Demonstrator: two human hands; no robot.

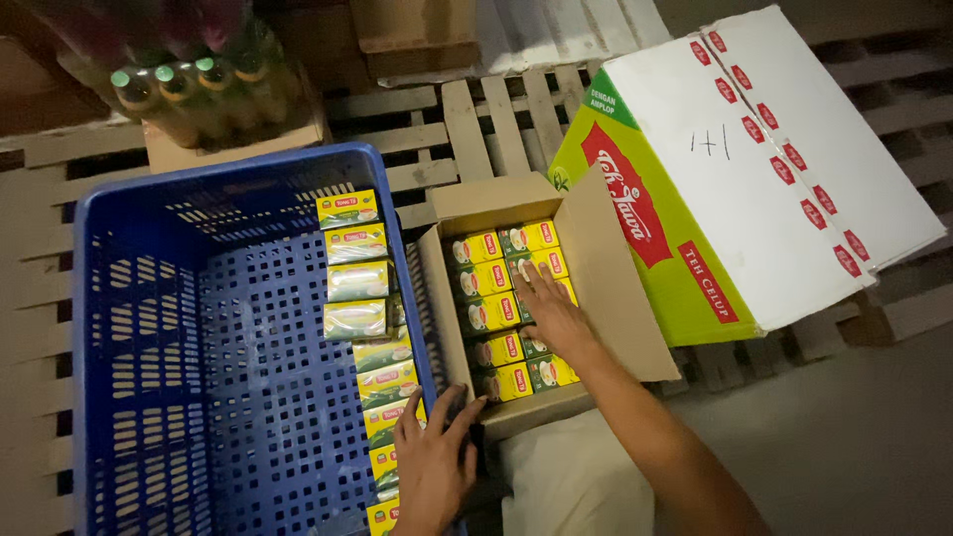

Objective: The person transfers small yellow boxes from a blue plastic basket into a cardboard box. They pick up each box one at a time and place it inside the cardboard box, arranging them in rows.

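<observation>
Grey floor [854, 437] nearest; wooden slats [476, 119] beyond. Left hand [434, 462], fingers spread, rests on the blue crate's [149, 347] near corner beside a row of small packets [359, 328]. Right hand [551, 310], flat and open, presses on yellow packs [496, 298] inside the open carton [615, 288]. Big box [754, 169] lies tilted at right; bottles [189, 89] stand farthest, dim.
</observation>
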